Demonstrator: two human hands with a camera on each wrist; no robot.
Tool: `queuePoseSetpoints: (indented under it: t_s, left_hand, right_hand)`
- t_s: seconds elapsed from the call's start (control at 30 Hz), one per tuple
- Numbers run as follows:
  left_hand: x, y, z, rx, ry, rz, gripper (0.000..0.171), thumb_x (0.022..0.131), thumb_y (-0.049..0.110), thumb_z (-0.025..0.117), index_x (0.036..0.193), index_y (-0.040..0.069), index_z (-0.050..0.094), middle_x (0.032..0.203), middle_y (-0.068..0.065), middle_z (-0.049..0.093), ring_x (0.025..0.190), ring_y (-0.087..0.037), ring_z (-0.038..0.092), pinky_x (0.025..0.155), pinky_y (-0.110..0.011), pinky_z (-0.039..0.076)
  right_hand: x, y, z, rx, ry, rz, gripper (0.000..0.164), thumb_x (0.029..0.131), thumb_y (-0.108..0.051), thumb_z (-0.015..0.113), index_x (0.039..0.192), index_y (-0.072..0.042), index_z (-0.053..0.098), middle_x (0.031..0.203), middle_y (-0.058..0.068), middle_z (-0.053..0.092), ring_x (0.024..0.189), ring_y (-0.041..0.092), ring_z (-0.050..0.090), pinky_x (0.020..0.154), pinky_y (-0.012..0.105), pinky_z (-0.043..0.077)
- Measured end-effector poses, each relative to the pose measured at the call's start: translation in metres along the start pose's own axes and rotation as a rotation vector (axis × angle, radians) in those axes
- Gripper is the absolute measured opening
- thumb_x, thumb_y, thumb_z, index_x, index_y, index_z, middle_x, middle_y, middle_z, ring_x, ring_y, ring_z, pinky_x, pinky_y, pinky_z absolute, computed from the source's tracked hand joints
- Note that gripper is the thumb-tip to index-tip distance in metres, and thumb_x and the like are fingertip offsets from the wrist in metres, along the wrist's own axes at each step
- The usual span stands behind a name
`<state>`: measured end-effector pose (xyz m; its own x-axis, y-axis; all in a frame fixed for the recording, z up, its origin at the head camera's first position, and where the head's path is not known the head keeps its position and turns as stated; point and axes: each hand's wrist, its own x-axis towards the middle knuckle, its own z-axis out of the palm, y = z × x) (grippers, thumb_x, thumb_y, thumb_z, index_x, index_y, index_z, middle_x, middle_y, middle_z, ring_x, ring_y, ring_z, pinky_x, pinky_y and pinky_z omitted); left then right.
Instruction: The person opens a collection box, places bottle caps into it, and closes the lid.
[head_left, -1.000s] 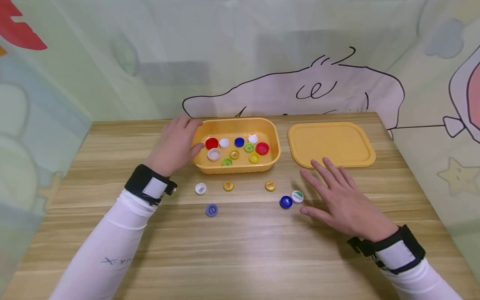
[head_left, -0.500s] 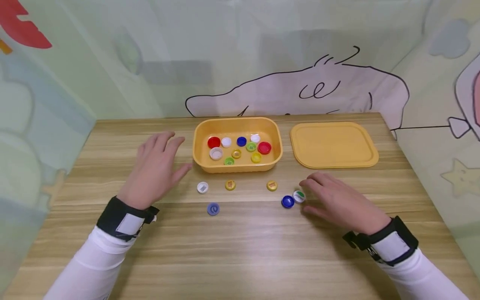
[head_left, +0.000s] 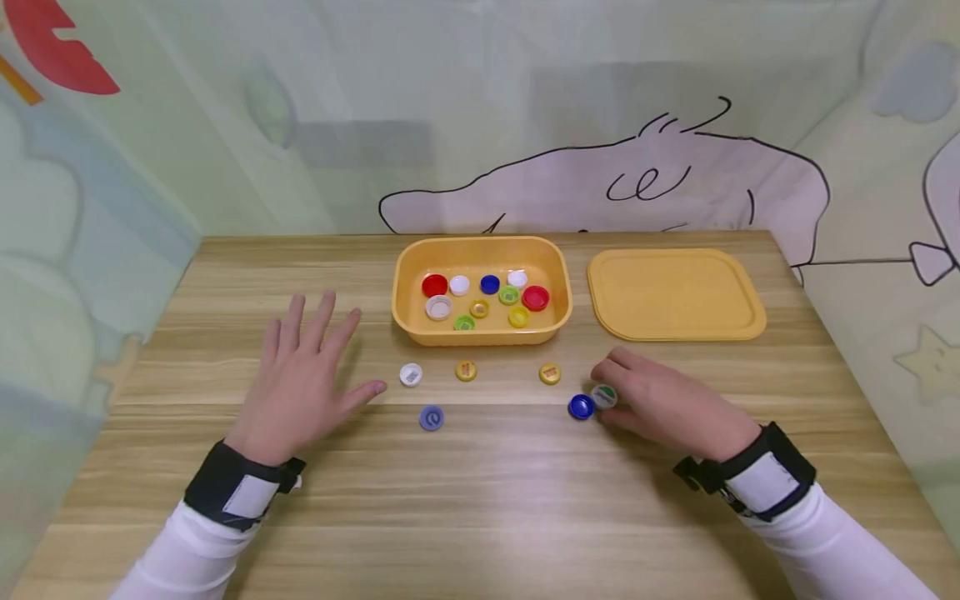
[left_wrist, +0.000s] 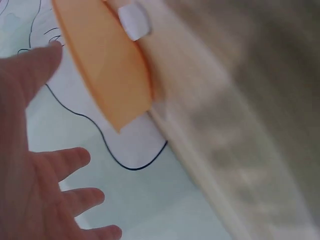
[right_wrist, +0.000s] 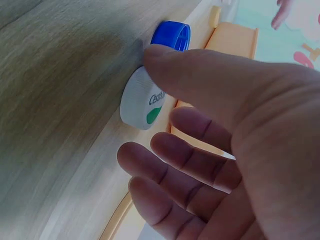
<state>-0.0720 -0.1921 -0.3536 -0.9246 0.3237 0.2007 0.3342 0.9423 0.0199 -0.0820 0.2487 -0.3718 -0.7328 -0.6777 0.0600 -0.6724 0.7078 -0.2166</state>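
Note:
My right hand (head_left: 667, 404) reaches over a white bottle cap with a green mark (head_left: 603, 396), thumb on its near side and bent fingers beyond it. In the right wrist view, the thumb (right_wrist: 195, 75) overlaps the white cap's edge, and a gap shows between the cap and the lower fingers. A dark blue cap (head_left: 581, 407) lies right beside it, hollow side up. My left hand (head_left: 300, 383) is spread with straight fingers left of the yellow box (head_left: 480, 338), holding nothing. Nearest its thumb lie a white cap (head_left: 410, 375) and a pale blue cap (head_left: 431, 417).
Several coloured caps lie in the yellow box, among them a red cap (head_left: 434, 286). Two yellow caps lie before it, a left one (head_left: 466, 371) and a right one (head_left: 550, 373). A flat yellow lid (head_left: 675, 296) lies to its right. A printed curtain (head_left: 480, 108) hangs behind the table.
My left hand has left the box's left rim, moving left and nearer, with its fingers spread. My right hand's fingers have bent in around the white-and-green cap.

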Motion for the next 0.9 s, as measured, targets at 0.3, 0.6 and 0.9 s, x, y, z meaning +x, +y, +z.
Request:
queuePoseSetpoints:
  t_s: [0.3, 0.6, 0.9]
  left_hand:
    - [-0.013, 0.000, 0.017, -0.050, -0.094, -0.095, 0.096, 0.084, 0.082, 0.039, 0.155, 0.018, 0.029, 0.163, -0.014, 0.006, 0.145, -0.043, -0.015, 0.107, -0.070, -0.006]
    - [-0.020, -0.001, 0.025, -0.081, -0.128, -0.141, 0.091, 0.087, 0.079, 0.035, 0.156, 0.019, 0.027, 0.163, -0.013, 0.004, 0.143, -0.037, -0.024, 0.106, -0.065, -0.017]
    - [-0.021, -0.002, 0.024, -0.085, -0.123, -0.142, 0.089, 0.089, 0.076, 0.037, 0.156, 0.018, 0.026, 0.163, -0.015, 0.004, 0.143, -0.044, -0.018, 0.105, -0.067, -0.016]
  right_hand:
    - [0.003, -0.002, 0.005, 0.002, -0.029, 0.013, 0.032, 0.079, -0.018, 0.083, 0.103, -0.007, 0.065, 0.091, -0.002, 0.055, 0.074, 0.004, 0.053, 0.066, 0.024, 0.053]
    - [0.004, -0.003, 0.006, 0.009, -0.062, 0.024, 0.031, 0.080, -0.015, 0.082, 0.104, -0.007, 0.065, 0.092, -0.002, 0.056, 0.075, 0.005, 0.056, 0.067, 0.024, 0.054]
    - [0.015, -0.006, -0.017, 0.013, -0.025, 0.038, 0.030, 0.080, -0.013, 0.082, 0.104, -0.008, 0.063, 0.094, -0.002, 0.055, 0.077, 0.009, 0.056, 0.068, 0.028, 0.053]
